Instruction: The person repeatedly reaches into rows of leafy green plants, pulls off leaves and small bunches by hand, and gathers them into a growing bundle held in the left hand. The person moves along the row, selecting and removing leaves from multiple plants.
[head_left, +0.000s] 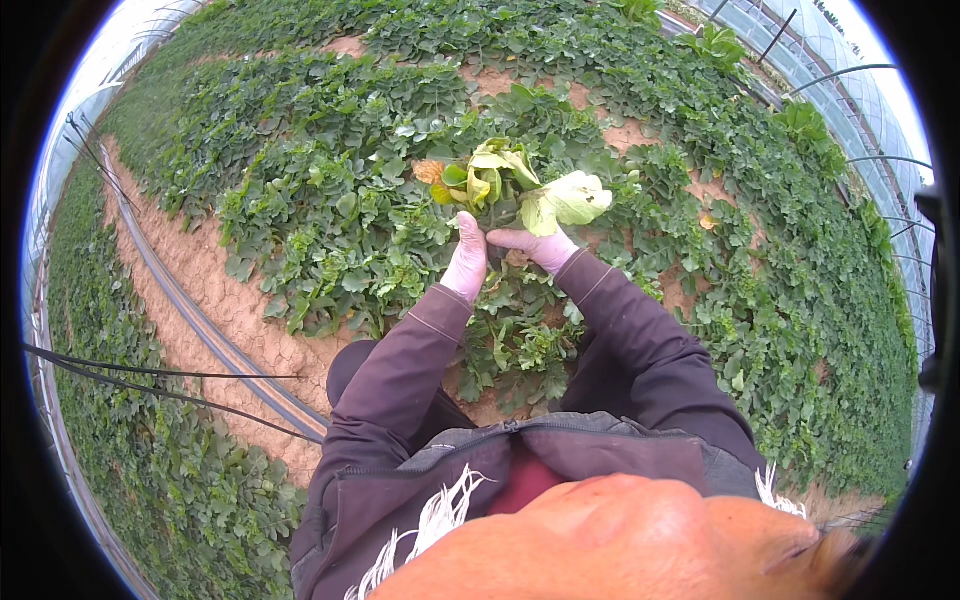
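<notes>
My left hand (468, 255), in a pale pink glove, is closed around the lower part of a bunch of yellowed leaves (491, 176), its thumb pointing up. My right hand (536, 244), gloved alike, meets it from the right with the thumb across the base of the bunch. A broad pale-green leaf (570, 201) with small holes spreads above the right hand. A brown, withered leaf (429, 172) sticks out at the bunch's left side. The fingers of both hands are mostly hidden behind the leaves and thumbs.
Low leafy green plants (352, 202) surround the hands. At left, a dry, cracked soil path (217, 277) carries a long grey hose or strip (195, 315). Thin black cords (172, 373) cross it. Curved hoops and plastic sheeting (847, 82) stand at the right edge.
</notes>
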